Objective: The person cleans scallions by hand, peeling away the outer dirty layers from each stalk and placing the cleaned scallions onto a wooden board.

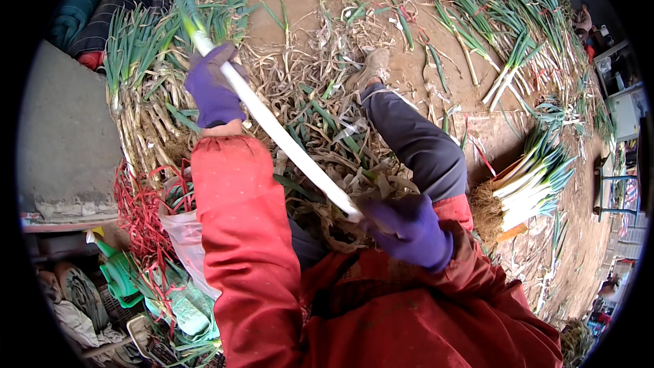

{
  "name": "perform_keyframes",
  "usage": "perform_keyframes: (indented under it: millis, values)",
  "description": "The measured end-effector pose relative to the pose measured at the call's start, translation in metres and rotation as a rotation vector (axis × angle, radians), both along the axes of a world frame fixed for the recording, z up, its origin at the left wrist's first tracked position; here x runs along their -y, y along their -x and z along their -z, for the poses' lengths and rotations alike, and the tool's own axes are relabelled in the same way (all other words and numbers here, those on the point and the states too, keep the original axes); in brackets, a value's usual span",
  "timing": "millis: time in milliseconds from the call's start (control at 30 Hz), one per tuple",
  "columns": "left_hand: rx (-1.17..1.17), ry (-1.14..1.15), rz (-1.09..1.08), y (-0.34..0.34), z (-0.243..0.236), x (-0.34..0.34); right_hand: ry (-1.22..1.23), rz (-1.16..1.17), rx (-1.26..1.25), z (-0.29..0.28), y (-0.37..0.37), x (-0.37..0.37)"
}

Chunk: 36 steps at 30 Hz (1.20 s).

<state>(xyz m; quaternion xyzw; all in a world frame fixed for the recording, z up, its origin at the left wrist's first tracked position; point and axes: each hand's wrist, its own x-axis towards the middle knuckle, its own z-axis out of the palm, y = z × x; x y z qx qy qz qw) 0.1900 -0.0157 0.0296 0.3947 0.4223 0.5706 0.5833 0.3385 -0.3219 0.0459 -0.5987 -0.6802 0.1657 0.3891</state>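
A long green onion [272, 123] slants across in front of me, its green leaves at the upper left and its white root end toward my lap. My left hand [216, 87], in a purple glove, is wrapped round the stalk just below the leaves. At the root end my right hand [409, 232], also gloved in purple, has its fingers closed on the tip; what its fingertips do there is partly hidden. Peeled dry husks and leaves [327, 116] lie heaped beneath the stalk, between my legs.
Unpeeled green onions [139, 95] lie piled on my left beside a grey slab [68, 129]. To my right rests a stack of clean white onions [528, 187]; a larger pile [504, 13] lies beyond. Red straps [146, 211] tangle near a green watering can [121, 276].
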Motion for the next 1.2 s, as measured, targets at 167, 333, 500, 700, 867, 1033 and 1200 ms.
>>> perform_keyframes:
  millis: [167,333,500,700,867,1033,1200]
  values:
    - [0.046,-0.011,0.007,0.009,-0.006,-0.008,0.193,-0.059,-0.229,-0.002,-0.014,0.039]
    - [0.175,0.003,0.122,0.006,0.0,-0.006,0.348,0.03,-0.539,0.009,-0.025,-0.008]
    - [0.244,0.002,0.193,-0.003,-0.005,0.0,0.46,-0.304,-0.733,0.04,-0.026,-0.034]
    - [0.414,-0.105,0.365,0.0,-0.009,0.003,-0.158,-0.595,-0.522,0.056,-0.01,-0.05]
    - [0.027,0.006,0.173,-0.025,-0.031,0.024,0.496,-0.283,-0.793,0.032,-0.003,-0.037]
    - [0.138,0.009,0.284,-0.018,-0.015,0.018,0.207,-0.485,-0.707,0.047,-0.004,-0.036]
    - [0.297,-0.026,0.391,-0.014,-0.005,0.009,0.446,-0.393,-0.968,0.038,-0.005,-0.032]
